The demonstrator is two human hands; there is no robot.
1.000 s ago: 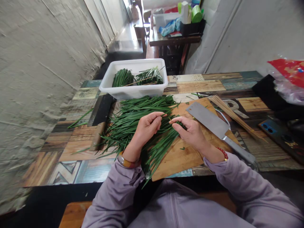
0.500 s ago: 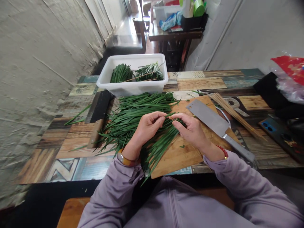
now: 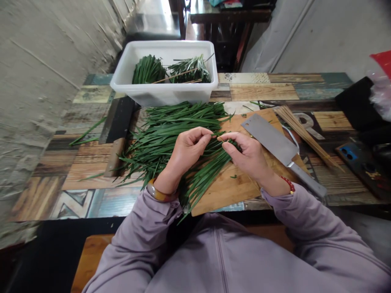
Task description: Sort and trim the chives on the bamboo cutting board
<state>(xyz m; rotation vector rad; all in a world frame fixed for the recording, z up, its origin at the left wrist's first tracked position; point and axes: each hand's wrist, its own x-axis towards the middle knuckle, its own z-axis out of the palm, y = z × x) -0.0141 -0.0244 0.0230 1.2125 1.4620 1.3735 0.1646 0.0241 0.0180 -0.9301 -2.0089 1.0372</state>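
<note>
Over the wooden cutting board (image 3: 220, 197), both hands meet in front of me. My left hand (image 3: 191, 150) pinches the end of a garlic chive stalk (image 3: 215, 134) between thumb and fingertips. My right hand (image 3: 249, 156) is closed on a thin bamboo skewer, whose pale tip (image 3: 219, 138) shows at the fingertips; most of it is hidden by the hand. Chives (image 3: 206, 175) hang from beneath the right fingers towards the board's near edge. To the left and behind lies a large pile of loose chives (image 3: 165, 134).
A cleaver (image 3: 269, 138) rests on the board's right side, beside a bundle of bamboo skewers (image 3: 308, 136). Another wooden-handled knife (image 3: 117, 122) lies left of the pile. Behind stands a white plastic tub (image 3: 165, 95) holding chive bunches. A black object (image 3: 356, 106) stands at right.
The whole view has tipped downward, so the table's far side shows less. The hands stay close together at the chive stalk and skewer tip, with only slight finger movement.
</note>
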